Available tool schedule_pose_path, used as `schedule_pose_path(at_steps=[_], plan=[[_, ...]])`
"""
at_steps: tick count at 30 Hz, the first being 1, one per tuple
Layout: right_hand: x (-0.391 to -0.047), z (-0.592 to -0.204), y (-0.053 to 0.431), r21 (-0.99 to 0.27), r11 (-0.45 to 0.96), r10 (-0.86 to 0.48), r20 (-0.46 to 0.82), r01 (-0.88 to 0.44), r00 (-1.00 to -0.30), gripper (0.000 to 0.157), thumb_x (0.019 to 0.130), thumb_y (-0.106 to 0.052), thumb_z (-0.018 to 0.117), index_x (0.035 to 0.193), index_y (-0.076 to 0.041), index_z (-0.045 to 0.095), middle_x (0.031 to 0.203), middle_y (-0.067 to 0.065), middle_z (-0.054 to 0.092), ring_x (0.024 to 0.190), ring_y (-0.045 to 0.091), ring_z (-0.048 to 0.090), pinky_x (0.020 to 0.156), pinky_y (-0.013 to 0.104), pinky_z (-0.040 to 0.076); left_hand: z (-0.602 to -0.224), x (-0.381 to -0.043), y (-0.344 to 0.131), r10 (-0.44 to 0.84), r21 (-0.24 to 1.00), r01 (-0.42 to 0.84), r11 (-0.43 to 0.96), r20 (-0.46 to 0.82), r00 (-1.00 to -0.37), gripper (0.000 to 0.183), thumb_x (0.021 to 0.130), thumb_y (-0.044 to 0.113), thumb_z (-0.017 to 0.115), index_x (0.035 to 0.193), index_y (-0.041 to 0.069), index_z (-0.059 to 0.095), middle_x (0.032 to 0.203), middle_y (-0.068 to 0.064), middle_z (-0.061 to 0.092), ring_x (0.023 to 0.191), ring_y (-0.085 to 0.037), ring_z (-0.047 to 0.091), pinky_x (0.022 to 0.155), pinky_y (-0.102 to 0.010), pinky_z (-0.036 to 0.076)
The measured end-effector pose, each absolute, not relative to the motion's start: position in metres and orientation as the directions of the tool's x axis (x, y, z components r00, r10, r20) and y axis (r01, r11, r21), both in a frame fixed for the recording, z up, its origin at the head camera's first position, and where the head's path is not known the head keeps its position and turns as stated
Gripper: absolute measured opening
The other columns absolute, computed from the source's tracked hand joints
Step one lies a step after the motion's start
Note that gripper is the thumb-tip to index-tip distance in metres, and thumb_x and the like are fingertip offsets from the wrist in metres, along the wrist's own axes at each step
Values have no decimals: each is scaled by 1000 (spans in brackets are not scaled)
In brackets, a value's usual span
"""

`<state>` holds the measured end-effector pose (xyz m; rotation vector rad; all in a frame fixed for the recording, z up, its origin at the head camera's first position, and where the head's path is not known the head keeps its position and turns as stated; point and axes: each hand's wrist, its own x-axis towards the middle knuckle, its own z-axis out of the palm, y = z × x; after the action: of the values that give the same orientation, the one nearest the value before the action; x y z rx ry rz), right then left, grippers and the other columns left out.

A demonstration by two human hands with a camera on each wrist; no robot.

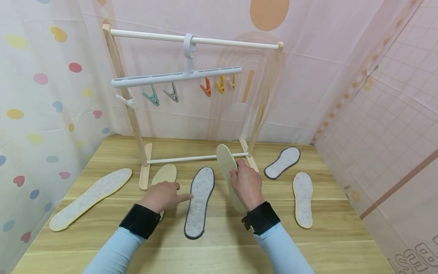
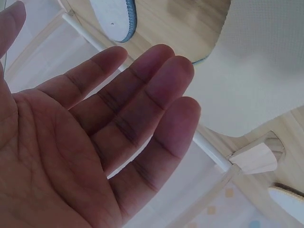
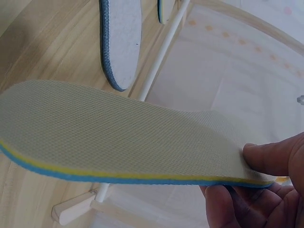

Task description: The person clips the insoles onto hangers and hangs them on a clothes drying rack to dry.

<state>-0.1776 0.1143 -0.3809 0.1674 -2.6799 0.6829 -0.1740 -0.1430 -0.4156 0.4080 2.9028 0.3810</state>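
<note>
Near centre, dark-edged felt insole (image 1: 201, 201) lies flat. Left hand (image 1: 162, 196) just left, fingers loosely extended, empty, over a beige insole (image 1: 165, 173). Right hand (image 1: 248, 184) pinches a tilted mesh insole (image 1: 226, 163); slack grip could drop it. No containers seen. Far: clip hanger (image 1: 154, 79) on rack rod (image 1: 236, 42); a knock could swing it.

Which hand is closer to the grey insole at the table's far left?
Left. The left hand is to the right of the grey insole; the right hand, holding a beige insole, is farther right.
</note>
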Motion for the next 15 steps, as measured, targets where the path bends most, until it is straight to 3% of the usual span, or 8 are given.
schedule_pose_path(at_steps=[7,15], plan=[[-180,-381,115,-450,868,-21,387,-209,-922,24,95,-17,67,113,-1,64,92,16,73,74,28,71,60,42,54,-413,-176,-145,294,301,239,923,-153,-944,74,89,63,59,117,-5,67,108,-23,68,99,-40,64,85,-53,51],[-179,-379,116,-454,858,-36,414,-241,-909,23,95,-15,68,112,-1,63,93,17,73,75,29,71,61,44,56,-407,-178,-149,275,286,229,930,-135,-952,72,90,61,59,118,-5,66,108,-23,68,97,-40,65,79,-53,53]])
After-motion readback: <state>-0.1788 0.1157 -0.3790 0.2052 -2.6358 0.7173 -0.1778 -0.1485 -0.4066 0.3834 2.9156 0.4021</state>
